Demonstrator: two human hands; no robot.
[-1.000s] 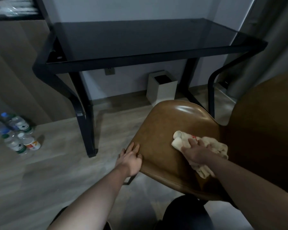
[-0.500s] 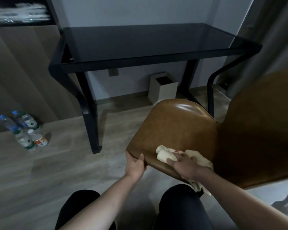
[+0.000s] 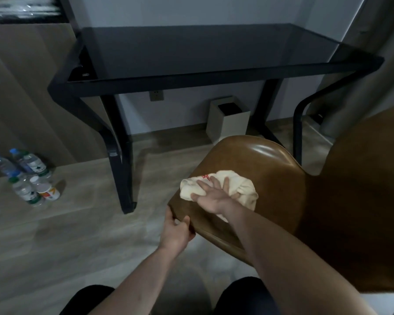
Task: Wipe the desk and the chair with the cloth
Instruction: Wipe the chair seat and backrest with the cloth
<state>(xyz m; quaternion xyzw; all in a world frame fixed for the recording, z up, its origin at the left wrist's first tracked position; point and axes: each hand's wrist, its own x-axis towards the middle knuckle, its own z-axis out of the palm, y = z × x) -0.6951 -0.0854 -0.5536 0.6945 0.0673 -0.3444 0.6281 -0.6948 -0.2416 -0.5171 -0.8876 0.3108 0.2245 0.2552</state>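
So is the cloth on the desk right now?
No, the cloth lies on the chair seat under the right hand.

Cloth swept back up the seat, right hand now flat.

From where I watch, my right hand (image 3: 216,196) has pushed the cloth (image 3: 218,189) away from the near lip of the chair (image 3: 271,178) seat, toward 12 o'clock, and the fingers (image 3: 205,185) that were curled over it half a second ago are now spread flat on top. My left hand (image 3: 175,233) has gone from resting flat on the seat corner a second ago to clamping its edge at 7 o'clock of the cloth.
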